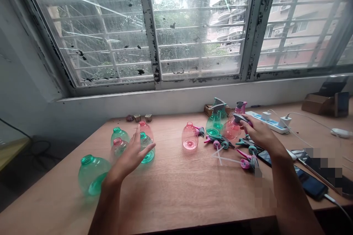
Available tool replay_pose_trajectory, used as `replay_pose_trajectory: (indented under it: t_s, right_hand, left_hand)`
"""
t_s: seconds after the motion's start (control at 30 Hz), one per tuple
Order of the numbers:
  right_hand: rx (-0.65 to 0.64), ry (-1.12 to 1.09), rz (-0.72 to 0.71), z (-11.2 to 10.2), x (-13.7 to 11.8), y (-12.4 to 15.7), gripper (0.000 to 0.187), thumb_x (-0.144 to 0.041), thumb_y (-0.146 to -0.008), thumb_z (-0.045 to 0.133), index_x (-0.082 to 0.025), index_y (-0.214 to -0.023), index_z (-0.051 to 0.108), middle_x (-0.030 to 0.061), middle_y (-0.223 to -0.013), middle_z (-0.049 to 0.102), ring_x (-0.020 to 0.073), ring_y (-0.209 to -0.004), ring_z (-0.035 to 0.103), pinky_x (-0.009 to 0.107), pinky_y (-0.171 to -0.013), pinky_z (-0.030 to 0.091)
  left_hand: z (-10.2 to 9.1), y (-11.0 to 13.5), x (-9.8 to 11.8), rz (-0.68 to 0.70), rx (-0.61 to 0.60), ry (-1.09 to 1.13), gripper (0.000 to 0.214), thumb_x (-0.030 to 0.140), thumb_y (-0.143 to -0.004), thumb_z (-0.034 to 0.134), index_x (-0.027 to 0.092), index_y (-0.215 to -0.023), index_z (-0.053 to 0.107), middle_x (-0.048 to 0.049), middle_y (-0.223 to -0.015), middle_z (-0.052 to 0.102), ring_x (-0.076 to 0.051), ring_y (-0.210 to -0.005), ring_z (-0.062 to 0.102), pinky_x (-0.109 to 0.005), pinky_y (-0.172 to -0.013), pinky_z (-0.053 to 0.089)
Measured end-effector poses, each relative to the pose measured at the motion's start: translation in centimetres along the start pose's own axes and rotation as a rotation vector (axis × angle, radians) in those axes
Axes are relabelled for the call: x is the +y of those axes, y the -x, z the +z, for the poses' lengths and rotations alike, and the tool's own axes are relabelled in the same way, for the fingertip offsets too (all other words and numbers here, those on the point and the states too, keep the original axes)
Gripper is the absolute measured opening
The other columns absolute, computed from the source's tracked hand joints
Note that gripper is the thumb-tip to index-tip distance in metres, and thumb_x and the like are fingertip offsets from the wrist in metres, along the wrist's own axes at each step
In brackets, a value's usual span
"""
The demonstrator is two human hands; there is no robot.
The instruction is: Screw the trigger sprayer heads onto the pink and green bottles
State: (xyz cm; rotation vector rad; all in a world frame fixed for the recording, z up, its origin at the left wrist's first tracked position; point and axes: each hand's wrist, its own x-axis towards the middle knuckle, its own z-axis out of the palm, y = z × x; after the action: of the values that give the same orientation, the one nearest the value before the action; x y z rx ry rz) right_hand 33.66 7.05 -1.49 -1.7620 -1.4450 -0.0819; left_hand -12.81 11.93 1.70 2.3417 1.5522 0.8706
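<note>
My left hand (134, 153) hovers open, fingers stretched out, over a cluster of small capless bottles at the table's left: a green one (147, 149) just under the fingers, a pink one (145, 128) behind, another green (119, 134) and a pale pink one (118, 147). A larger green bottle (92, 174) lies nearer me. My right hand (257, 132) is closed on the grey spray head of a pink bottle (231, 129). A green bottle with a spray head (216, 121) stands beside it. A capless pink bottle (189, 136) stands mid-table.
Loose spray triggers with tubes (234, 150) lie by my right hand. A white power strip (268, 122) with chargers, two phones (309, 181), a cardboard box (324, 103) and small brown blocks (142, 117) sit on the wooden table (176, 191). A barred window is behind.
</note>
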Motion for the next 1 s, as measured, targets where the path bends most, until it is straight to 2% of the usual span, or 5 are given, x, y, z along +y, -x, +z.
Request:
replay_pose_trajectory:
  t_s: [0.23,0.53,0.67,0.9,1.0]
  right_hand:
    - [0.079,-0.049,0.094,0.5,0.9,-0.3,0.055,-0.046,-0.097,0.050,-0.016,-0.143,0.055,0.0176,-0.112,0.077,0.0352,-0.100,0.074,0.044,-0.086,0.056]
    - [0.001,-0.120,0.074,1.0,1.8,-0.5,0.068,-0.045,-0.095,0.056,-0.015,-0.154,0.040,0.0223,-0.126,0.071,0.0384,-0.116,0.070,0.048,-0.092,0.059]
    - [-0.038,-0.136,0.081,0.8,1.7,-0.4,0.065,-0.049,-0.094,0.059,-0.018,-0.149,0.044,0.0215,-0.130,0.069,0.0380,-0.116,0.070,0.047,-0.090,0.060]
    - [-0.083,-0.121,0.112,0.7,1.6,-0.3,0.070,-0.053,-0.093,0.057,-0.013,-0.149,0.043,0.0247,-0.139,0.063,0.0374,-0.114,0.070,0.048,-0.092,0.060]
    - [-0.114,-0.095,0.110,0.7,1.4,-0.2,0.071,-0.055,-0.094,0.055,-0.013,-0.150,0.043,0.0242,-0.144,0.060,0.0386,-0.117,0.069,0.050,-0.095,0.058]
  left_hand:
    - [0.1,-0.2,-0.2,-0.028,-0.041,0.003,0.095,0.063,-0.096,0.048,0.017,-0.164,0.000,-0.0202,-0.171,0.018,-0.035,-0.159,0.014,-0.054,-0.125,0.025]
    - [-0.1,-0.2,-0.2,-0.046,-0.075,0.005,0.096,0.064,-0.097,0.046,0.018,-0.165,-0.003,-0.0177,-0.173,0.007,-0.033,-0.159,0.013,-0.052,-0.126,0.022]
    - [0.0,-0.4,-0.8,-0.018,-0.093,0.002,0.094,0.060,-0.097,0.048,0.017,-0.165,0.000,-0.0161,-0.174,0.008,-0.036,-0.159,0.013,-0.053,-0.126,0.021]
    - [-0.3,0.2,-0.4,0.053,-0.246,0.035,0.079,0.063,-0.095,0.054,0.028,-0.161,0.028,-0.0092,-0.167,0.037,-0.033,-0.153,0.035,-0.047,-0.122,0.033]
    - [-0.3,0.8,0.6,0.078,-0.304,0.053,0.081,0.064,-0.093,0.060,0.033,-0.160,0.029,-0.0075,-0.164,0.043,-0.032,-0.151,0.038,-0.046,-0.121,0.036]
